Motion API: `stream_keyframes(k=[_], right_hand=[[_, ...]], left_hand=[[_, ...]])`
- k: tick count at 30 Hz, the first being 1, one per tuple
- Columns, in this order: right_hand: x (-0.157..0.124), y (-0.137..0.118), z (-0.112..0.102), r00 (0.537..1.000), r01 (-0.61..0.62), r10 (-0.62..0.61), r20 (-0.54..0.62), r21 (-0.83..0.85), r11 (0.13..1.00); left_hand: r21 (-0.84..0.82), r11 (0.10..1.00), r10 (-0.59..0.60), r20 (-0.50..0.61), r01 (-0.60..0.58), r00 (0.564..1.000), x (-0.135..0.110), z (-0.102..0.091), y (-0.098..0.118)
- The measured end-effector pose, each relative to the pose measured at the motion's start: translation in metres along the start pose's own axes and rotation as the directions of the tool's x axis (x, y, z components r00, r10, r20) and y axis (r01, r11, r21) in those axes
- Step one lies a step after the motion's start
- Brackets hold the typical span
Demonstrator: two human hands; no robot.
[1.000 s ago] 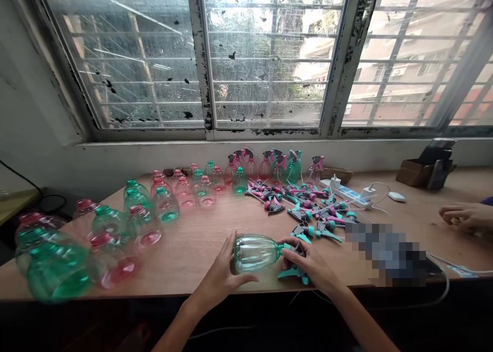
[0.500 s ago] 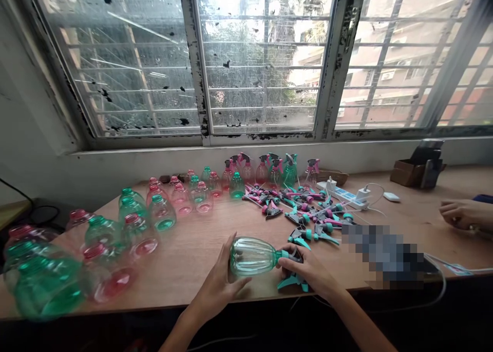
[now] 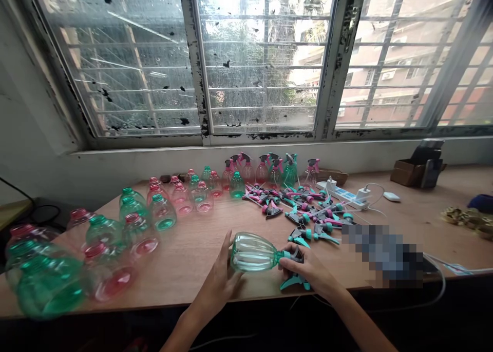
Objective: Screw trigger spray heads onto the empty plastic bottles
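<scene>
A clear green spray bottle (image 3: pixel 254 252) lies sideways in the air between my hands, its base to the left and its neck to the right. My left hand (image 3: pixel 219 275) cups the base end, thumb below and fingers up along the rim. At the neck, my right hand (image 3: pixel 304 270) grips the grey and teal trigger head (image 3: pixel 291 255), which sits against the bottle's mouth. How far it is screwed on cannot be told. A teal trigger lever (image 3: pixel 296 281) shows below my right hand. Beyond it lies a pile of pink, teal and grey trigger heads (image 3: pixel 304 208).
Open-necked green bottles (image 3: pixel 50 285) and pink bottles (image 3: pixel 115 275) line the table's left side. Several bottles with sprayers (image 3: pixel 262 170) stand near the wall. A power strip (image 3: pixel 346 195), a blurred-out dark object (image 3: pixel 385 254), a brown box (image 3: pixel 408 172) and gold-coloured items (image 3: pixel 466 221) are rightward.
My left thumb has drawn in closer to the bottle, which has tilted slightly. Another person's hand has left the right edge, where gold-coloured items now show.
</scene>
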State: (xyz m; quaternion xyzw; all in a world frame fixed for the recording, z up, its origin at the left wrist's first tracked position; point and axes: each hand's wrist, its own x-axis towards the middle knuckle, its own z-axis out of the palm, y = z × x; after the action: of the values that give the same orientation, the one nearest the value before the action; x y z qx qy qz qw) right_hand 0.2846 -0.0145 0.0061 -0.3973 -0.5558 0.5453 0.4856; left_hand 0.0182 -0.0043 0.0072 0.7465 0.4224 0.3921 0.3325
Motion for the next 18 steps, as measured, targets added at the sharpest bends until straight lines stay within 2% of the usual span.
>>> stream_keyframes(k=[5, 9, 18], right_hand=[[0.002, 0.009, -0.004, 1.000, -0.005, 0.005, -0.024, 0.012, 1.000], [0.000, 0.006, -0.003, 1.000, 0.001, -0.001, -0.021, 0.007, 1.000], [0.001, 0.003, -0.001, 0.999, -0.012, 0.013, -0.041, 0.031, 0.999]], left_hand=[[0.082, 0.997, 0.010, 0.026, -0.012, 1.000, -0.001, -0.001, 0.006], [0.056, 0.998, -0.008, 0.046, 0.006, 0.999, -0.002, -0.004, 0.013], [0.051, 0.998, 0.051, -0.058, -0.048, 0.997, -0.002, 0.003, 0.012]])
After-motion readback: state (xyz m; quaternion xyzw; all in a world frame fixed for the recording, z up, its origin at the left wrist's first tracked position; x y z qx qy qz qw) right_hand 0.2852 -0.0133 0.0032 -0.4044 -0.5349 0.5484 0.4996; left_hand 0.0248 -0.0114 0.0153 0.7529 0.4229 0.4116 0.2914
